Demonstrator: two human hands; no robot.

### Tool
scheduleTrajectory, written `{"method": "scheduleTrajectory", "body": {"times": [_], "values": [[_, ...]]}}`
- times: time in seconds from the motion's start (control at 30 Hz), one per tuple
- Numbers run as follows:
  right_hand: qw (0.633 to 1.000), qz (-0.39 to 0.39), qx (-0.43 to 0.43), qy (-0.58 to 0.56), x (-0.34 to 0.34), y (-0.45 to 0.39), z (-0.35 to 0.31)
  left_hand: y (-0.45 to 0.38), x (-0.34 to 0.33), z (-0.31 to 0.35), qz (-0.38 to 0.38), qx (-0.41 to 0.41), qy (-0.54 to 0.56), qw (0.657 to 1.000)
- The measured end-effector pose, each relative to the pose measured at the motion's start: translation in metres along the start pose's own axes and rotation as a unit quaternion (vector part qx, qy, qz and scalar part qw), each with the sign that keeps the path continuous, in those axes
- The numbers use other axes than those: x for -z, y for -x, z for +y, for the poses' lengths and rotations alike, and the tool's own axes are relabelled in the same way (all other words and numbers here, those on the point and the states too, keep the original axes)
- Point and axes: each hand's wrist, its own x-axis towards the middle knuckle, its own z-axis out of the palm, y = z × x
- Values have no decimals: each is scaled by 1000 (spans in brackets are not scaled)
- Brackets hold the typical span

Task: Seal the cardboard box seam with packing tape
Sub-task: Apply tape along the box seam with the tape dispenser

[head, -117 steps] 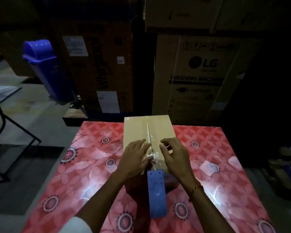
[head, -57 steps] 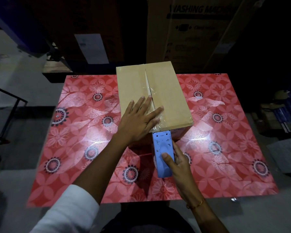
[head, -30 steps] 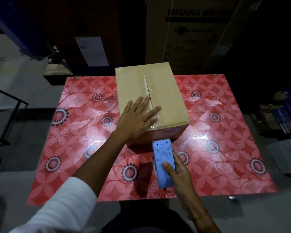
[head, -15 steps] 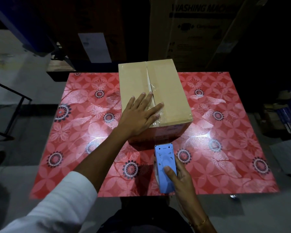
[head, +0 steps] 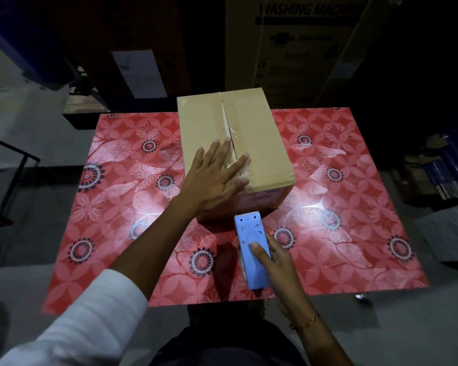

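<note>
A tan cardboard box [head: 259, 143] stands on the red flowered table [head: 117, 207], its top flaps meeting along a centre seam. Clear tape covers the near end of that seam and wrinkles under my fingers. My left hand [head: 214, 178] lies flat, fingers spread, on the box's near top corner over the tape. My right hand [head: 275, 262] grips a blue tape dispenser [head: 251, 249] just in front of the box's near face, its toothed blade pointing at the box.
Large dark cartons stand behind the table, one printed "WASHING MACHINE" [head: 302, 48]. A black metal frame [head: 16, 175] is at the left on the grey floor. Stacked items [head: 447, 167] lie at the right. The table's near edge runs just in front of me.
The box has shifted slightly under my left hand, which keeps pressing the tape. My right hand has drawn the dispenser a little back from the box's near face.
</note>
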Motion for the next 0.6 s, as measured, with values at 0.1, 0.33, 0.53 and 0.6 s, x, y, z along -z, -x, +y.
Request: {"method": "scheduleTrajectory", "body": {"times": [0.1, 0.33, 0.53, 0.6], "values": [[1000, -6, 3, 18, 2, -2, 0, 9, -4, 9, 11, -19, -18, 1000], [998, 13, 2, 56, 3, -2, -14, 5, -6, 8, 2, -16, -34, 999], [996, -5, -55, 64, 10, -9, -38, 5, -3, 8, 4, -7, -27, 1000], [994, -32, -86, 54, 14, -14, -50, 5, -4, 9, 2, -5, -29, 1000]]}}
